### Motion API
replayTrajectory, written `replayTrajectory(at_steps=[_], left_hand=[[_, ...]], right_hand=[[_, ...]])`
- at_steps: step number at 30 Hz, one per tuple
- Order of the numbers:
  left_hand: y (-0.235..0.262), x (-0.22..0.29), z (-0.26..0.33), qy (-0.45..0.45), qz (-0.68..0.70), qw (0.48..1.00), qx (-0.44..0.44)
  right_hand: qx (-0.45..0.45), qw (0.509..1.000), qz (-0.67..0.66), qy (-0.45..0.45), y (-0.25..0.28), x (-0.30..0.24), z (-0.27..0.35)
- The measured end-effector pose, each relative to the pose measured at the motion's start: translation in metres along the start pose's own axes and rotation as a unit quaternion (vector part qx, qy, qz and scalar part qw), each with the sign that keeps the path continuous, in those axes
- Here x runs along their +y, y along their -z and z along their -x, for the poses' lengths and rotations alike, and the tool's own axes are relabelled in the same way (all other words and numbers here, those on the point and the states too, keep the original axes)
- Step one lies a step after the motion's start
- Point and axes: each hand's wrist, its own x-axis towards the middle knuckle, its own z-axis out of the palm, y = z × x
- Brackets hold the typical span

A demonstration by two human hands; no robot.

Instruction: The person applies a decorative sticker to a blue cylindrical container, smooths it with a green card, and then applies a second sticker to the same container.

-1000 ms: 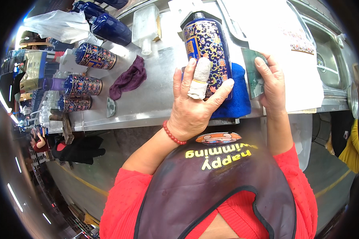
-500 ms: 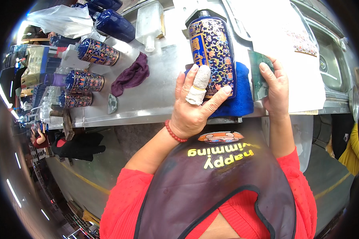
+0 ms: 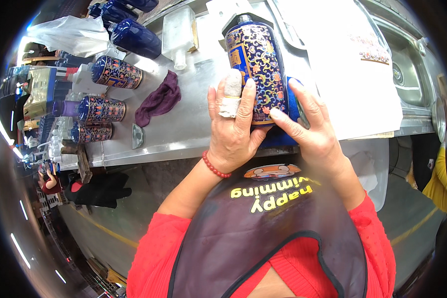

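Observation:
A dark blue bottle [image 3: 265, 74] with a colourful floral wrap lies neck away from me, its lower part over a blue cloth [image 3: 294, 107]. My left hand [image 3: 231, 124] grips its lower left side, fingers stretched along it and thumb by the base. One left finger wears a white fabric cover [image 3: 232, 94]. At the bottle's lower right is my right hand [image 3: 318, 129], its thumb tip touching the wrap. Between that thumb and the fingers a sliver of a thin green plate [image 3: 303, 117] shows; the hand hides the rest.
Several patterned bottles [image 3: 116, 73] lie at the left, with a plain blue bottle [image 3: 136, 38] beyond. A purple cloth [image 3: 159, 99], a small glassy piece [image 3: 137, 136] and a clear bottle [image 3: 179, 37] are nearer. White sheets [image 3: 350, 74] and a sink [image 3: 414, 74] are at right.
My right hand has moved left from beside the blue cloth onto the bottle, with the green plate now mostly hidden. My left hand has shifted slightly left and its fingers have drawn together.

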Motion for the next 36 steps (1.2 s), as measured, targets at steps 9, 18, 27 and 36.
replayTrajectory(at_steps=[9,18,27,36], left_hand=[[0.0,0.002,-0.001,0.003,-0.004,1.0,0.001],[0.0,0.004,-0.003,0.01,-0.007,1.0,0.001],[-0.001,0.003,-0.004,0.012,0.008,1.0,0.005],[0.001,0.004,-0.006,0.012,0.001,1.0,-0.001]], right_hand=[[0.048,0.998,-0.005,-0.039,0.01,-0.002,0.002],[0.022,0.975,-0.137,-0.175,-0.001,-0.008,-0.023],[0.027,0.972,-0.14,-0.189,-0.002,-0.005,-0.02],[0.022,0.963,-0.168,-0.208,-0.001,-0.003,-0.019]])
